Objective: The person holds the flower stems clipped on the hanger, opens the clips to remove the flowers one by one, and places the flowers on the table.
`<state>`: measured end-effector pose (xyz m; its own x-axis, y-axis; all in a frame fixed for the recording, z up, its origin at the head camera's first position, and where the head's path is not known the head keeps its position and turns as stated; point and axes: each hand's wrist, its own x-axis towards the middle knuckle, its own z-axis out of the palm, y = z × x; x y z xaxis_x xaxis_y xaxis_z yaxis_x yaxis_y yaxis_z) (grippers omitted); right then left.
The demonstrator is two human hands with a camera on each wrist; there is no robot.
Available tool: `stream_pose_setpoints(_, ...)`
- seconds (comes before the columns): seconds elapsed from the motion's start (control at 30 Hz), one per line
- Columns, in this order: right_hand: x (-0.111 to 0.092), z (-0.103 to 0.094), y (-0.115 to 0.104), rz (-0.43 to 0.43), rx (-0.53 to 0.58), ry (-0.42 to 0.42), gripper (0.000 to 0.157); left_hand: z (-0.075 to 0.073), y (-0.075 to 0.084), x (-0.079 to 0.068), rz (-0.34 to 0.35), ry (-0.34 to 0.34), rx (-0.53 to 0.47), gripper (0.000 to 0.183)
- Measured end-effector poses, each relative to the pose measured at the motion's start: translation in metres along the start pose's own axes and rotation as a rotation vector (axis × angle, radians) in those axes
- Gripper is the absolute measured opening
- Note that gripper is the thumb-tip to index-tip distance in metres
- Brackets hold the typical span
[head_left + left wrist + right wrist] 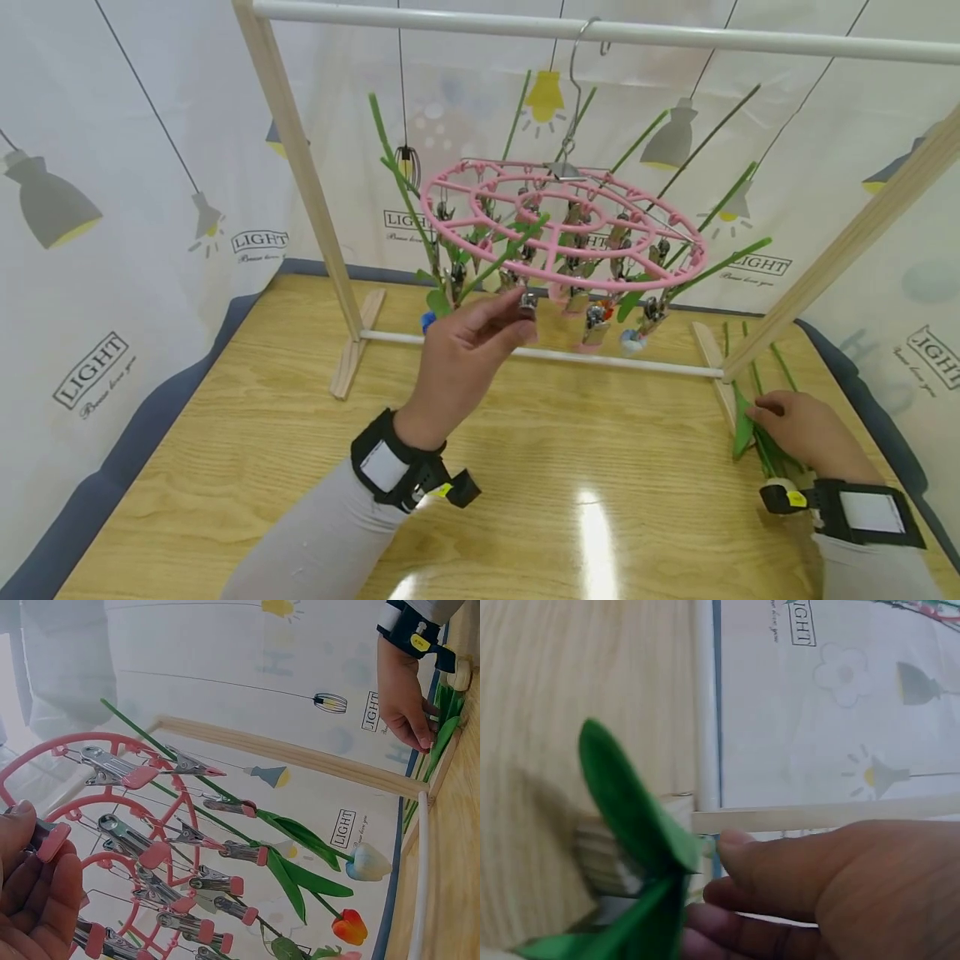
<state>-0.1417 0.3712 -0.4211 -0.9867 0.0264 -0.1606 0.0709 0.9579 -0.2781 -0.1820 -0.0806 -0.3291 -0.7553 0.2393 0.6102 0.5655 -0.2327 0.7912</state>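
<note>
My left hand pinches a metal clip with pink tips between thumb and fingers. That clip hangs at the near edge of the round pink hanger. Other clips on the hanger grip artificial tulips head down, among them a white tulip and an orange-red tulip. Far right, my right hand holds a green-leaved artificial flower by its stem, thumb against fingers. More stems lie under that hand, and a pale bloom shows beside the wrist.
The hanger's hook hangs over a white top bar between wooden posts. A lower white bar crosses behind my left hand. A wooden foot stands beside the right-hand flowers. Printed cloth surrounds the table.
</note>
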Motion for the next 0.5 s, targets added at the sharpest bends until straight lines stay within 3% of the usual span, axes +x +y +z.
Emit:
stream_pose_setpoints(0.2,-0.012,-0.014,-0.022,0.034,-0.058,0.045,0.046,0.0,0.002,-0.001,0.02,-0.012,0.1,0.034)
stream_pose_setpoints(0.3,-0.022,-0.025,-0.047,-0.012,-0.087,0.069,0.045,0.0,0.003,-0.001,0.043,-0.025,0.164,0.027)
stream_pose_setpoints(0.4,-0.03,-0.032,-0.078,-0.079,-0.072,0.066,0.048,-0.001,0.003,0.0,0.108,-0.023,0.239,0.022)
stream_pose_setpoints(0.5,-0.036,-0.031,-0.115,-0.163,-0.028,0.077,0.054,-0.002,0.004,0.0,0.196,0.031,0.326,0.019)
